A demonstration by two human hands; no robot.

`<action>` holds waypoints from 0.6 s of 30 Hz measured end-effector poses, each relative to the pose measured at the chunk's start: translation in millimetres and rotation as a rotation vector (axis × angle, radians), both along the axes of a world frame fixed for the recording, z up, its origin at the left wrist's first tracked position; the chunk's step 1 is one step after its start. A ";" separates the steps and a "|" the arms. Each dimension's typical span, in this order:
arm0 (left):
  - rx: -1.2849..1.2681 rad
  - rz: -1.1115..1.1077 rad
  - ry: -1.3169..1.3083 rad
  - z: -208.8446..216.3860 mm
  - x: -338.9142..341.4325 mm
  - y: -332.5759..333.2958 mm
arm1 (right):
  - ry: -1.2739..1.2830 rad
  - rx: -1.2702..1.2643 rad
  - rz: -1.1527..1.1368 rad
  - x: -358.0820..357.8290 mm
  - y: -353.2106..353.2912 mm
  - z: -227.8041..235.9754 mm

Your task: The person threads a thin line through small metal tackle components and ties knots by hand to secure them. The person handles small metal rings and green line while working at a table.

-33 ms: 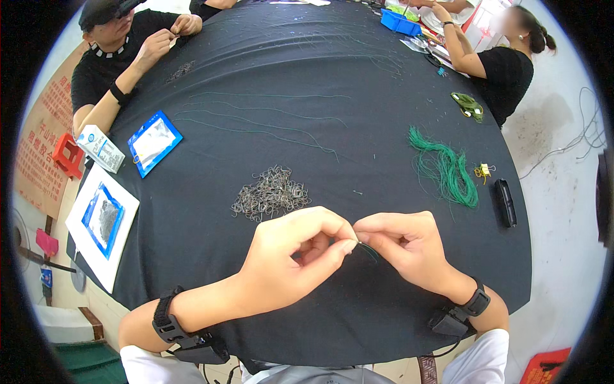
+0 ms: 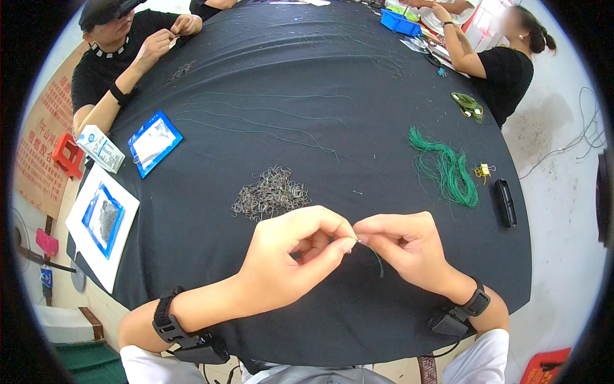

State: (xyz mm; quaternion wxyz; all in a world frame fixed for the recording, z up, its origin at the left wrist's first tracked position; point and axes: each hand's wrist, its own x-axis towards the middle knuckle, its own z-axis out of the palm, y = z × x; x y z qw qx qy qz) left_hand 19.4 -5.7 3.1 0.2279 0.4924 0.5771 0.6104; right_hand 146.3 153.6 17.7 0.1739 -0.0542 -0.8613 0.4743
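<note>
the left hand (image 2: 284,256) and the right hand (image 2: 412,253) meet over a black tablecloth (image 2: 320,339). the left thumb and forefinger are pressed tip to tip, clamped on a green thread (image 2: 381,264); the right thumb and forefinger pinch it too, just beside them. the thread's loose tail curves out from the fingertips toward 5 o'clock. a tiny bit between the tips is too small to tell.

with that meeting point as the clock's centre, a heap of metal hooks (image 2: 272,195) lies at 10 o'clock, near the left knuckles. a bundle of green strands (image 2: 451,169) sits between 1 and 2, a yellow clip (image 2: 484,170) at 2, a black case (image 2: 505,203) just short of 3. farther off, a blue packet (image 2: 155,143) rests at 10, and a white board (image 2: 125,246) bearing a blue pouch (image 2: 102,221) at 9.
</note>
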 end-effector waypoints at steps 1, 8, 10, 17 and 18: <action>-0.039 -0.037 -0.105 3.7 -0.1 -1.4 | -0.029 0.006 0.013 0.5 0.3 -0.4; -0.035 -0.055 -0.319 4.6 -1.8 0.5 | 0.179 0.436 0.051 -1.9 0.7 -7.6; -0.047 -0.028 -0.257 5.2 -1.5 0.1 | 0.224 0.537 0.040 -1.2 -1.8 -8.3; 0.072 0.119 0.261 0.0 -3.4 0.7 | 0.349 0.754 0.043 -0.3 -10.2 -5.3; 0.072 0.119 0.261 1.7 -2.8 0.8 | 0.349 0.754 0.044 0.6 -11.3 -4.6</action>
